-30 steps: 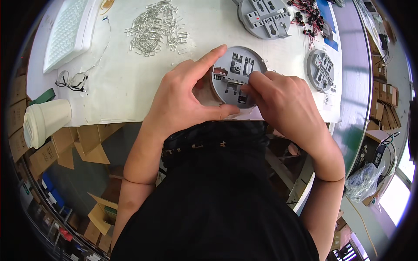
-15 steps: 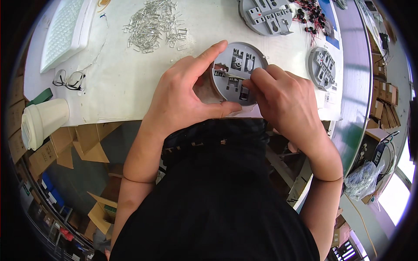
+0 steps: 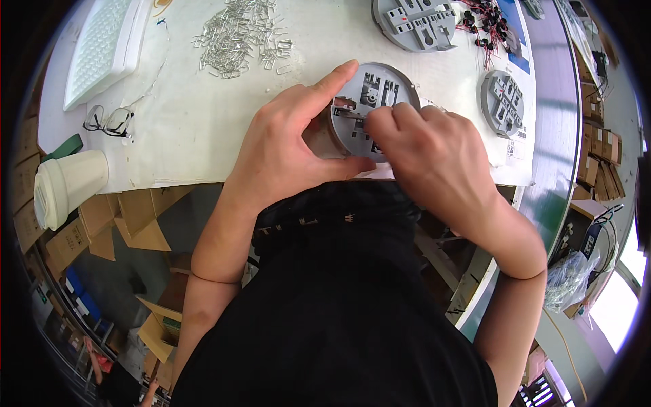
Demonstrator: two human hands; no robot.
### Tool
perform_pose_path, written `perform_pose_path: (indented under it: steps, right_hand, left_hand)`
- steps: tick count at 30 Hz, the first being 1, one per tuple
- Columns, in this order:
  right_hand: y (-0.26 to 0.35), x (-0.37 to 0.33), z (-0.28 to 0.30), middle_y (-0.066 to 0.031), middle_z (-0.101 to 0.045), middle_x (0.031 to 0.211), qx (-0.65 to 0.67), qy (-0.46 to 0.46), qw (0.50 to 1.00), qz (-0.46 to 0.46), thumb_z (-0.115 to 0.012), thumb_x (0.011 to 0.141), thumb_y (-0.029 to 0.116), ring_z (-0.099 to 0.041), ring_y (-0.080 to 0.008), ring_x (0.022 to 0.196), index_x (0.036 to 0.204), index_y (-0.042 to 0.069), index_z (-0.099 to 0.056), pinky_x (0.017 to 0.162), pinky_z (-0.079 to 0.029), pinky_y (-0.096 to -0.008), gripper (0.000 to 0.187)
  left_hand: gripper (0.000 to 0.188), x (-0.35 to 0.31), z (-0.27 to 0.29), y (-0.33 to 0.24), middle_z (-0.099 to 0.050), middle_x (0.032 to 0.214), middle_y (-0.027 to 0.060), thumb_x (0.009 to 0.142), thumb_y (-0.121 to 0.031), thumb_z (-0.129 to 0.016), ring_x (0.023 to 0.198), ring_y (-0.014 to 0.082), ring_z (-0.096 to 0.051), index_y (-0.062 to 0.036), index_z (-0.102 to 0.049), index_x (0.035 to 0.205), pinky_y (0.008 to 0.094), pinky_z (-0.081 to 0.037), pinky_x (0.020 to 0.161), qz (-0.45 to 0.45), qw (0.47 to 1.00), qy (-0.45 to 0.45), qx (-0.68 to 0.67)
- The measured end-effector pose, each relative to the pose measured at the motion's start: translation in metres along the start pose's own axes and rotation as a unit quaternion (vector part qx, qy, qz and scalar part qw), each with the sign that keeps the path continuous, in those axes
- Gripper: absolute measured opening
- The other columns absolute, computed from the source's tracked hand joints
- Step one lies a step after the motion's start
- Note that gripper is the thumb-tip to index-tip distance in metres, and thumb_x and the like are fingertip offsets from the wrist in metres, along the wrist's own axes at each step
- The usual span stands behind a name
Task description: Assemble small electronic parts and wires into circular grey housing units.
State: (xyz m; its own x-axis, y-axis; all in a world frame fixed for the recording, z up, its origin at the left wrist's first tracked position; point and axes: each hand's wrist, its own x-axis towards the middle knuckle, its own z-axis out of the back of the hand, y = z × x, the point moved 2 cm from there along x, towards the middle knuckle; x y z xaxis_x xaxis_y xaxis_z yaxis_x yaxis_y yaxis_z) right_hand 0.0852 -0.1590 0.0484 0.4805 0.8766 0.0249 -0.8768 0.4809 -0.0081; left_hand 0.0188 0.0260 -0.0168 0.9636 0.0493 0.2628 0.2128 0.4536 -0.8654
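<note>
Head view: disc (image 3: 356,85) sits between hands, left hand (image 3: 288,132) clasping its left rim, thumb and forefinger spread wide, while right hand (image 3: 437,142), nearer the thin strip (image 3: 351,116) lying roughly left-right across disc's left half, seemingly pinches its right end.

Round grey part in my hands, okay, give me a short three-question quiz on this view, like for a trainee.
1. True or false: the left hand curves around the left side of the round grey part.
2. Which lies nearest the white tray? A) wired black parts; B) eyeglasses; C) clear plastic bag.
3. What is heaped on the table, beyond the left hand?

Key: 1 true; 2 B; 3 thin, bent metal pieces.
</note>
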Motion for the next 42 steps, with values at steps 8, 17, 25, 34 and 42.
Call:
perform_pose_path:
  steps: [8,17,25,34,42]
  right_hand:
    - [-0.011,0.009,0.018,-0.0042,-0.061,0.076,-0.026,0.010,0.998,0.053,-0.069,0.080,0.005,-0.067,-0.0248,0.066,0.093,0.010,-0.060,0.055,-0.053,-0.0402,0.016]
    - [-0.008,0.007,0.014,-0.0021,-0.059,0.079,-0.098,-0.003,0.991,0.088,-0.070,0.081,0.009,-0.066,-0.0207,0.067,0.097,0.010,-0.061,0.055,-0.053,-0.0374,0.018]
    - [-0.014,-0.003,-0.001,-0.0017,-0.057,0.081,-0.139,0.017,0.986,0.093,-0.070,0.081,0.011,-0.064,-0.0177,0.068,0.100,0.011,-0.061,0.056,-0.054,-0.0326,0.021]
    - [-0.032,-0.002,0.007,-0.0057,-0.065,0.087,0.018,-0.021,0.999,0.037,-0.075,0.093,0.020,-0.071,-0.0241,0.074,0.103,0.008,-0.068,0.060,-0.056,-0.0401,0.017]
    - [0.001,-0.026,-0.009,-0.0143,-0.073,0.096,0.130,-0.103,0.985,-0.052,-0.090,0.086,0.024,-0.077,-0.0304,0.082,0.130,0.005,-0.069,0.073,-0.062,-0.0411,0.052]
  left_hand:
    - [0.104,-0.002,0.002,0.001,-0.071,0.100,0.0040,0.061,-0.019,-0.104,0.081,0.0140,-0.061,-0.0110,-0.062,0.155,0.0304,-0.054,0.075,0.020,1.000,-0.002,0.000]
    - [0.101,-0.002,0.005,0.002,-0.068,0.092,0.0104,0.065,-0.036,-0.103,0.082,0.0257,-0.065,-0.0148,-0.062,0.155,0.0388,-0.057,0.079,0.043,0.999,0.017,0.015]
    - [0.102,-0.002,0.006,0.001,-0.068,0.091,0.0107,0.067,-0.037,-0.102,0.084,0.0275,-0.066,-0.0154,-0.060,0.157,0.0407,-0.056,0.083,0.028,0.999,0.021,0.021]
    - [0.100,0.000,0.014,-0.001,-0.065,0.096,-0.0013,0.067,-0.017,-0.103,0.078,0.0113,-0.050,-0.0115,-0.060,0.158,0.0281,-0.047,0.070,0.040,0.999,0.022,-0.012]
    - [0.027,0.002,0.008,0.009,-0.070,0.094,0.0119,0.091,0.002,-0.079,0.074,0.0182,-0.063,0.0007,-0.071,0.118,0.0291,-0.052,0.069,0.085,0.991,-0.021,-0.102]
